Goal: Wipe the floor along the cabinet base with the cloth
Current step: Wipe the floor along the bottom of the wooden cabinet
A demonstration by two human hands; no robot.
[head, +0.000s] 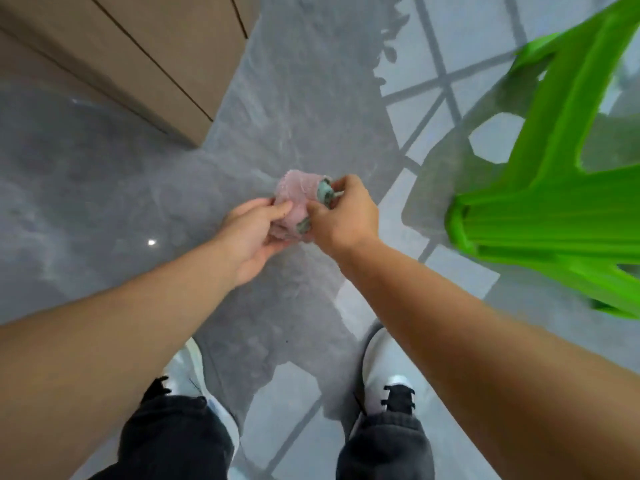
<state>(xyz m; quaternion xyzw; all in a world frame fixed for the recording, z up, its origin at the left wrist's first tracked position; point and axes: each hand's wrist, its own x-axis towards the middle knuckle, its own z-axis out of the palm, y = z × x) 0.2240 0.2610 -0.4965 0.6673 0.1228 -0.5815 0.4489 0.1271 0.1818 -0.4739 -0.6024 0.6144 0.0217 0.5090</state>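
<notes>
Both hands, left hand and right hand, have their fingers closed on the bunched pink cloth, held in the air above the floor, so wiping seems not yet begun; next, crouch and press it down by the cabinet base.

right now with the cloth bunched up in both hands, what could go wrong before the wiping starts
1. The pink cloth is wadded between the left hand and right hand, well above the floor; wiped like that, it would likely cover little.
2. The green plastic chair stands close on the right, so an elbow or foot could knock it when bending down.
3. The glossy grey floor may be slippery near the cabinet base.
</notes>
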